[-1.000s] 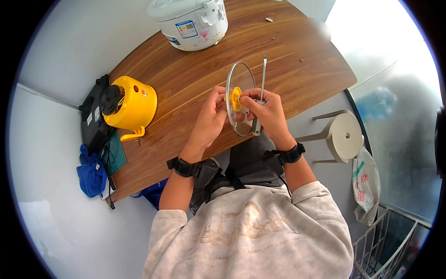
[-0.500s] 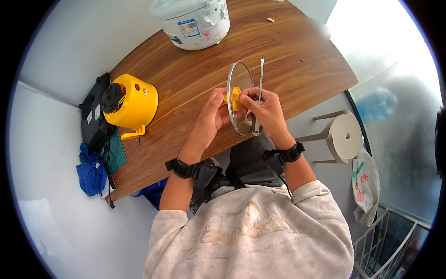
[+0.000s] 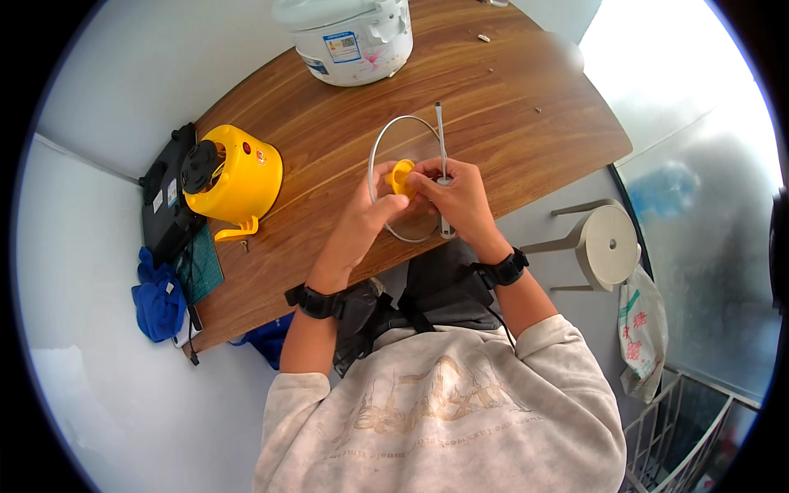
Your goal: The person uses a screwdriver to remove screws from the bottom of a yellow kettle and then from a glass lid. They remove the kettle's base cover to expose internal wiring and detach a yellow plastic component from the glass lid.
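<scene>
Left hand grips the tilted glass lid over the table's near edge; right hand pinches its yellow knob, palming a screwdriver. Fingers probably hide the knob's join, but this crowded grip could let the screwdriver slip.

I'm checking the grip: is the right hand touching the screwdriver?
Touching: the head view shows the right hand holding the screwdriver, which sticks out above and below it.

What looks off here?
The yellow pot: its black end piece appears askew, with a gap, as if partly detached. Stray white bit on the table. Can't tell whether the knob on the lid is loose.
</scene>
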{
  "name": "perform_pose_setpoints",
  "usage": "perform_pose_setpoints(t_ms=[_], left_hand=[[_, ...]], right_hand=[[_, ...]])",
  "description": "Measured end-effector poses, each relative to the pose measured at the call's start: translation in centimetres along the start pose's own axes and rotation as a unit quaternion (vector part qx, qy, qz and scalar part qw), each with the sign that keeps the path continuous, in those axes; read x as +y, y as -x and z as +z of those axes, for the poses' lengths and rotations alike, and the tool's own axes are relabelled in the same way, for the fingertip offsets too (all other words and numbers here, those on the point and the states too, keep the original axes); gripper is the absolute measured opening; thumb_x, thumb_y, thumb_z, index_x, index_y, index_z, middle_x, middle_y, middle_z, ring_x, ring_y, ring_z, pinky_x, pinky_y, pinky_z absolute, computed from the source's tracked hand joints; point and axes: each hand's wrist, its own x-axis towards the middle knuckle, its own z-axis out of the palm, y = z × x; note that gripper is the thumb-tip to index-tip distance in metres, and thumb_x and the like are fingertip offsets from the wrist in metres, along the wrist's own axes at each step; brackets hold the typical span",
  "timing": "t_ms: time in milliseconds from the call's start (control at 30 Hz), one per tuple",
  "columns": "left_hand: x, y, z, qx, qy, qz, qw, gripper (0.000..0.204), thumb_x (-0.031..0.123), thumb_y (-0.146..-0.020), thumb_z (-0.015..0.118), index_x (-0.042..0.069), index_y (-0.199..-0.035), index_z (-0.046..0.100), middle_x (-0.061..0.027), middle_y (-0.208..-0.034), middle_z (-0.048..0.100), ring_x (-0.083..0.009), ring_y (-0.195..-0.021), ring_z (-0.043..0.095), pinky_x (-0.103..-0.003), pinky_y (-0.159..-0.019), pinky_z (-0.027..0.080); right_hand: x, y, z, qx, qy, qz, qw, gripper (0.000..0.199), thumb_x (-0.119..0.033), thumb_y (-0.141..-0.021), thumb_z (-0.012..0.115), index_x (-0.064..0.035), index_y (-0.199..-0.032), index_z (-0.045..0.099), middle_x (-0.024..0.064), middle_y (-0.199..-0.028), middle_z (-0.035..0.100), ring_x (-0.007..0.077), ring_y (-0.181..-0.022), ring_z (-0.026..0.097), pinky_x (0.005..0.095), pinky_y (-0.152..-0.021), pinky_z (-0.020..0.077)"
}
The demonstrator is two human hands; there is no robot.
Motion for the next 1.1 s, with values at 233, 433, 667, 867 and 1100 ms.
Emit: perform_pose_setpoints(t_ms=[233,433,667,867,1100], left_hand=[[-0.8,1.1,-2.3,0.058,0.225,-0.03,0.972,0.057,0.025,-0.098,0.046,-0.004,-0.147,0.039,-0.0184,-0.139,0.053,-0.0289,-0.126,0.058,-0.042,-0.111,0.045],[-0.9,2.2,-4.3,0.114,0.261,-0.042,0.958,0.055,0.027,-0.1,0.045,-0.004,-0.146,0.04,-0.0191,-0.139,0.054,-0.0326,-0.123,0.06,-0.043,-0.108,0.049],[-2.1,3.2,-6.7,0.101,0.297,-0.036,0.949,0.056,0.031,-0.102,0.033,-0.002,-0.146,0.043,-0.0175,-0.143,0.053,-0.0335,-0.126,0.057,-0.044,-0.109,0.047],[-3.0,3.5,-7.0,0.096,0.344,-0.012,0.934,0.058,0.03,-0.102,0.033,-0.001,-0.15,0.04,-0.018,-0.145,0.051,-0.0349,-0.13,0.054,-0.045,-0.113,0.043],[-2.9,3.4,-6.8,0.112,0.35,-0.004,0.93,0.057,0.03,-0.102,0.034,0.0,-0.15,0.04,-0.017,-0.145,0.052,-0.0307,-0.132,0.054,-0.045,-0.112,0.044]], right_hand=[[-0.7,-1.7,3.1,-0.039,0.129,0.026,0.99,0.025,-0.02,-0.086,0.079,0.0032,-0.093,0.072,0.0082,-0.064,0.067,0.012,-0.051,0.062,0.0264,-0.048,0.0486],[-1.6,-2.9,5.5,-0.104,0.189,0.031,0.976,0.025,-0.02,-0.086,0.077,0.0039,-0.09,0.071,0.0085,-0.062,0.067,0.0131,-0.048,0.062,0.028,-0.047,0.0494],[-2.7,-3.9,7.2,-0.148,0.196,0.086,0.966,0.024,-0.018,-0.088,0.071,0.0059,-0.091,0.072,0.0098,-0.065,0.069,0.0129,-0.05,0.064,0.0267,-0.049,0.0503],[-2.8,-4.1,7.1,-0.184,0.209,0.091,0.956,0.02,-0.015,-0.086,0.07,0.0029,-0.094,0.073,0.0097,-0.07,0.071,0.0126,-0.053,0.065,0.0265,-0.053,0.0518],[-2.6,-3.8,7.5,-0.172,0.256,0.024,0.951,0.018,-0.012,-0.083,0.074,0.0019,-0.095,0.073,0.0097,-0.082,0.073,0.0152,-0.053,0.066,0.0276,-0.052,0.0524]])
